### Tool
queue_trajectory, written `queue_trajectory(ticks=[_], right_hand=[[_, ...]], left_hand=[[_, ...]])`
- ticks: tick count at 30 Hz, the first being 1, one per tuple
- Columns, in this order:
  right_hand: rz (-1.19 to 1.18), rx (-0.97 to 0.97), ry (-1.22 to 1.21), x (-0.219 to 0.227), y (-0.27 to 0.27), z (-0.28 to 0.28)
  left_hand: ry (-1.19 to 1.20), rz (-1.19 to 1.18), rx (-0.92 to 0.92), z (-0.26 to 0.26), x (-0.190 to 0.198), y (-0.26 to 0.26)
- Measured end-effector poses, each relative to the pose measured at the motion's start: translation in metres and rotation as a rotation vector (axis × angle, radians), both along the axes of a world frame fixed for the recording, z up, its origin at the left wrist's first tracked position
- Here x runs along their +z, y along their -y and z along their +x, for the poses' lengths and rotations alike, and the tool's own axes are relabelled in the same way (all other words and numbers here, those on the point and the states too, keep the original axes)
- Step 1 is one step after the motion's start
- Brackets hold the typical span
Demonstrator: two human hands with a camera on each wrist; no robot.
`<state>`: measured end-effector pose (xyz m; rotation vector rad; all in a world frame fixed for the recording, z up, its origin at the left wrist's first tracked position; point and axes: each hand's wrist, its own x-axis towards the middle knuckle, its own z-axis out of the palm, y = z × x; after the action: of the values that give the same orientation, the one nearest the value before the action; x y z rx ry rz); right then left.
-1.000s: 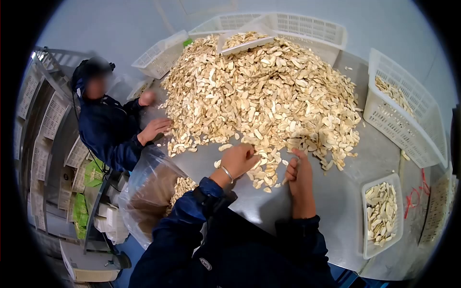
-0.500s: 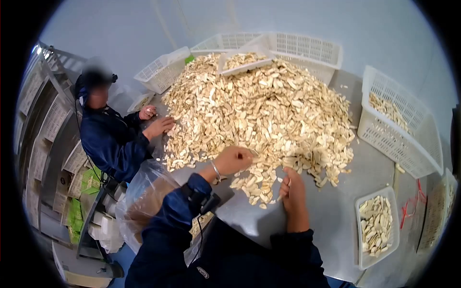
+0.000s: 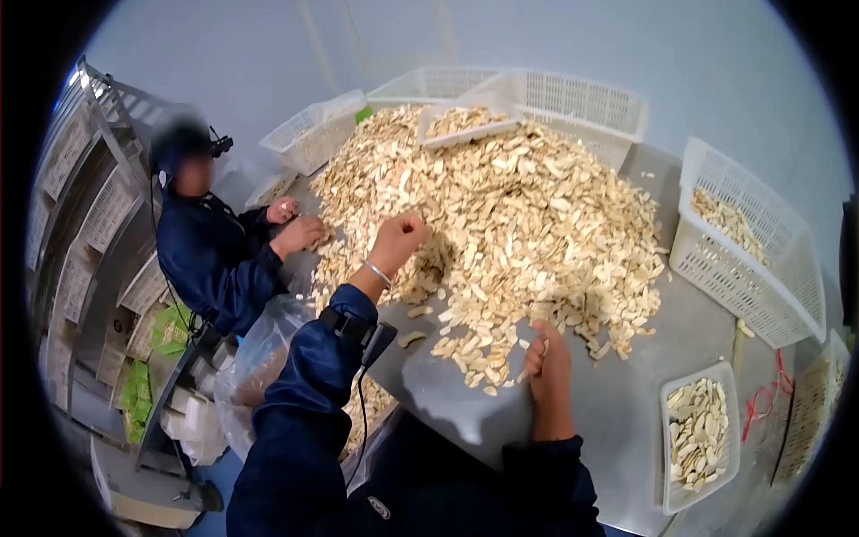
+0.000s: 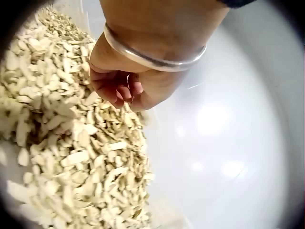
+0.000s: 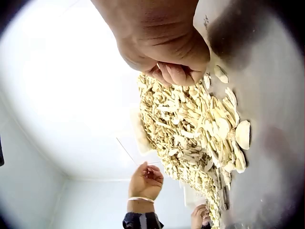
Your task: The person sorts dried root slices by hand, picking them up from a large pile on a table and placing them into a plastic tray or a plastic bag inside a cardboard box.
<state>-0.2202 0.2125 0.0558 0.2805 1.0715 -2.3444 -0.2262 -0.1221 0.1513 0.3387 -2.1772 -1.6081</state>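
Note:
A large heap of pale dried slices [image 3: 537,224] covers much of the metal table [image 3: 465,407]. My left hand [image 3: 400,240], with a bracelet at its wrist, hangs over the heap's left part. Its fingers are curled in the left wrist view, and no slice shows in that hand [image 4: 136,74]. Near the heap's front edge, my right hand [image 3: 549,367] is curled, thumb against the fingers, and a pale slice shows at its edge. From the right wrist view this hand [image 5: 167,45] is above the slices, its palm side mostly hidden.
A small tray of slices [image 3: 667,447] is at the right front, below a large white basket [image 3: 734,277]. Another small tray [image 3: 474,134] rests on the heap. At the left, another person [image 3: 210,259] has both hands by the heap. A plastic bag [image 3: 259,367] stands at the table's left.
My left hand has moved up and left from the heap's front edge to above its left part. My right hand has stayed near the front edge. The head view has shifted.

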Motion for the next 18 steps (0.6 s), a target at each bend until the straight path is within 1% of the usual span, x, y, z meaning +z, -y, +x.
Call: queue_trajectory(ticks=[1,3,5,8,11,12,15,16,18], right_hand=[[0.005,0.000,0.003,0.002,0.002,0.000],[0.007,0.005,-0.017,0.002,0.002,0.003],[-0.026,0.024,-0.046,-0.005,0.001,0.000],[0.008,0.007,-0.057,-0.001,0.003,0.002],[0.049,-0.004,-0.075,0.000,0.006,0.004],[0.053,0.000,-0.088,-0.001,0.006,0.004],[0.066,0.002,-0.110,-0.002,0.004,0.004],[0.071,-0.003,-0.107,-0.001,0.005,0.004],[0.072,-0.007,-0.100,0.001,0.007,0.005]], left_hand=[[0.022,0.013,-0.035,0.012,-0.016,-0.001],[0.144,-0.200,-0.040,0.028,-0.072,0.019],[0.166,-0.415,-0.100,0.049,-0.076,-0.007],[0.107,-0.709,-0.122,0.055,-0.099,-0.028],[0.035,-0.892,-0.103,0.060,-0.104,-0.045],[0.133,-0.841,-0.136,0.062,-0.100,-0.049],[0.370,-0.782,-0.179,0.065,-0.103,-0.047],[0.369,-0.773,-0.174,0.071,-0.101,-0.045],[0.271,-0.917,-0.049,0.080,-0.100,-0.051]])
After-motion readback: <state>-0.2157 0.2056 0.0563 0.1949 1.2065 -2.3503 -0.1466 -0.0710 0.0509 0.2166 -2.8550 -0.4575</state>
